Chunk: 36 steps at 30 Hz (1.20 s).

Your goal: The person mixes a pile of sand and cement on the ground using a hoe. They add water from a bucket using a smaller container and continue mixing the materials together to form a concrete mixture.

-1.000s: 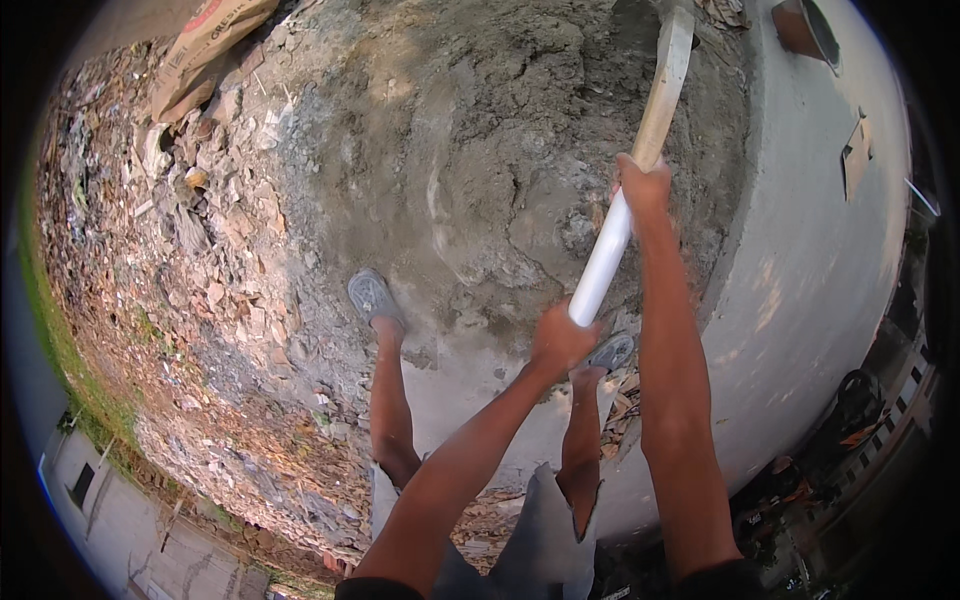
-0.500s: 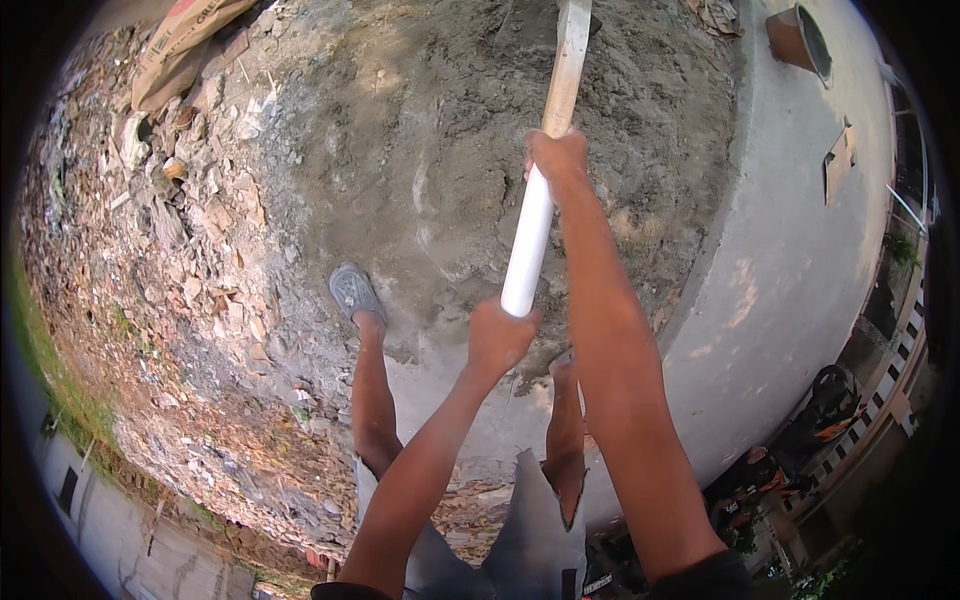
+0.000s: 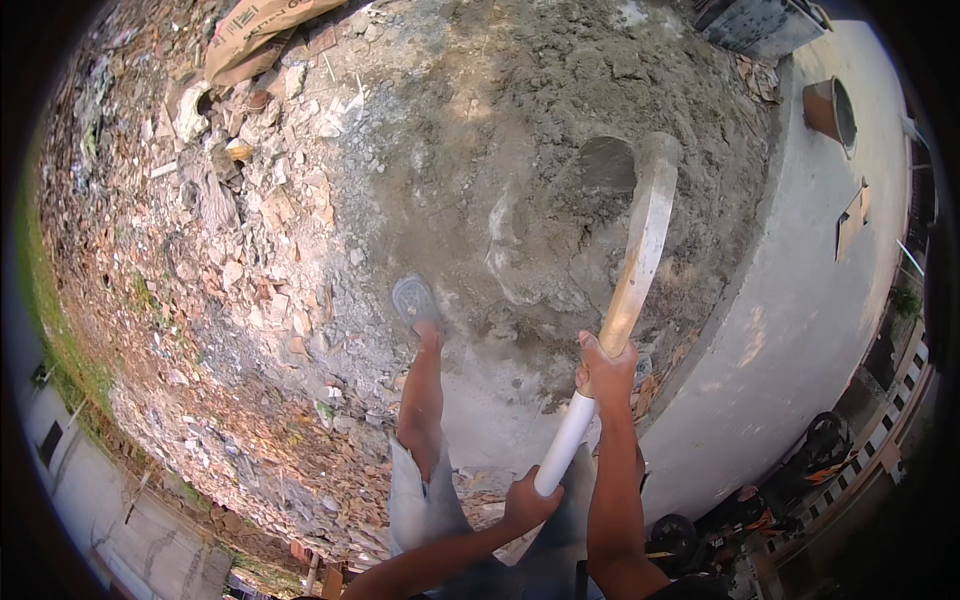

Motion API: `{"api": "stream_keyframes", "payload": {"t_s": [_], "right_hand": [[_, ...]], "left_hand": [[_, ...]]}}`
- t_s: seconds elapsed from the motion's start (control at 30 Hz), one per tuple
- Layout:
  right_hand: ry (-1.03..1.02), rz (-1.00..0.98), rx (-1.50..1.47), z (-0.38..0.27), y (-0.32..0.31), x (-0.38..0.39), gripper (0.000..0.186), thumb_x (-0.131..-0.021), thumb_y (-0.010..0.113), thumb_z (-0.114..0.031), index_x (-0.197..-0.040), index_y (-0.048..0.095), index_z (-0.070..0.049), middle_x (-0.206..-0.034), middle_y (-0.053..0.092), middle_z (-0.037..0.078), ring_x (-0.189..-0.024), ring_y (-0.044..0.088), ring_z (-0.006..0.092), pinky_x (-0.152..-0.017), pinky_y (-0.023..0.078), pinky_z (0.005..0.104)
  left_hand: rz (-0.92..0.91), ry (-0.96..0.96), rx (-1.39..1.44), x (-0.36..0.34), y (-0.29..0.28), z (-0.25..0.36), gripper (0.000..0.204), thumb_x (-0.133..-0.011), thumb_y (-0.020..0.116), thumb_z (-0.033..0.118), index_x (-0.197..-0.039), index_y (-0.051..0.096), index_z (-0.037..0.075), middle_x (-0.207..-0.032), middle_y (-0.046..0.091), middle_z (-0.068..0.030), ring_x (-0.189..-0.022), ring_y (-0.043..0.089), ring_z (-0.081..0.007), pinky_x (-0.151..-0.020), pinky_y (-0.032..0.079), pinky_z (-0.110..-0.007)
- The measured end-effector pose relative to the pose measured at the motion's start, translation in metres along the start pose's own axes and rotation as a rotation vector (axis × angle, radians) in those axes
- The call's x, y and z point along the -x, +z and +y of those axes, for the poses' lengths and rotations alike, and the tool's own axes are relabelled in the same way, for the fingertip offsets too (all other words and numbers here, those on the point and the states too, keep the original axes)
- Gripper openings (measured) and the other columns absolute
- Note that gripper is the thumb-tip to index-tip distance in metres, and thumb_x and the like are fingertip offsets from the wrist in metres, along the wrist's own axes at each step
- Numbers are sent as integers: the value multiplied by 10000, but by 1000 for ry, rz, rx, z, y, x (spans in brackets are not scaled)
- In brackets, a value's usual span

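Note:
Both hands grip a long-handled hoe [image 3: 640,255], its wooden shaft sleeved in white at the near end. My left hand [image 3: 530,502] is closed around the end of the white sleeve, close to my legs. Farther up, my right hand [image 3: 608,370] wraps the bare wood just above the sleeve. At the far end, the broad grey blade [image 3: 608,165] meets the heap of damp grey mortar or cement mix [image 3: 520,110]. The blade's lower edge is hard to make out against the mix.
Broken rubble [image 3: 270,220] spreads to the left, with a brown paper sack [image 3: 265,35] at far left. A low grey wall [image 3: 740,350] runs along the right, bearing a bucket [image 3: 830,112] and a cardboard piece [image 3: 852,222]. A grey container [image 3: 760,25] stands far right. Motorcycles [image 3: 745,505] are beyond the wall.
Both hands have drawn the hoe back toward my body and to the right. Its blade has come into view over the mix, and my view has shifted a little.

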State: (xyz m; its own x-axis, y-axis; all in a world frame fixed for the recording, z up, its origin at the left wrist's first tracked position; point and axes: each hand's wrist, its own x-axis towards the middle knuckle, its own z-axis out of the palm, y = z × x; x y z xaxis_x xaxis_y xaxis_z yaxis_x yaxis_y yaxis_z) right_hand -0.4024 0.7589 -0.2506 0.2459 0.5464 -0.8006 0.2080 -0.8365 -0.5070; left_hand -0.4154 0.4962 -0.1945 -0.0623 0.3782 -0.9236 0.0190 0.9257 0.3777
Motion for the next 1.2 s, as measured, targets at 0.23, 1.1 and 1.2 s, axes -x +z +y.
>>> {"api": "stream_keyframes", "payload": {"t_s": [0.23, 1.1, 1.2], "right_hand": [[-18, -157, -31, 31, 41, -152, 173, -863, 688, -79, -875, 528, -14, -587, 513, 36, -419, 503, 129, -367, 415, 311], [52, 315, -418, 21, -229, -133, 169, -852, 659, -65, -896, 507, -6, -653, 518, 46, -424, 499, 127, -376, 420, 286], [186, 331, -408, 42, -227, -64, 142, -864, 641, -53, -899, 510, -13, -649, 509, 42, -426, 483, 125, -374, 411, 294]], "left_hand": [[150, -32, -20, -117, 8, 40, 376, -764, 740, 272, -978, 665, -27, -857, 705, -262, -855, 711, -409, -747, 566, -473], [-204, 120, -492, -105, 132, 75, 442, -753, 733, 279, -1090, 659, 2, -862, 704, -247, -831, 698, -421, -761, 569, -486], [-192, 127, -534, -28, 102, 39, 421, -760, 740, 295, -1059, 660, 8, -863, 704, -244, -815, 699, -419, -751, 571, -485]]}}
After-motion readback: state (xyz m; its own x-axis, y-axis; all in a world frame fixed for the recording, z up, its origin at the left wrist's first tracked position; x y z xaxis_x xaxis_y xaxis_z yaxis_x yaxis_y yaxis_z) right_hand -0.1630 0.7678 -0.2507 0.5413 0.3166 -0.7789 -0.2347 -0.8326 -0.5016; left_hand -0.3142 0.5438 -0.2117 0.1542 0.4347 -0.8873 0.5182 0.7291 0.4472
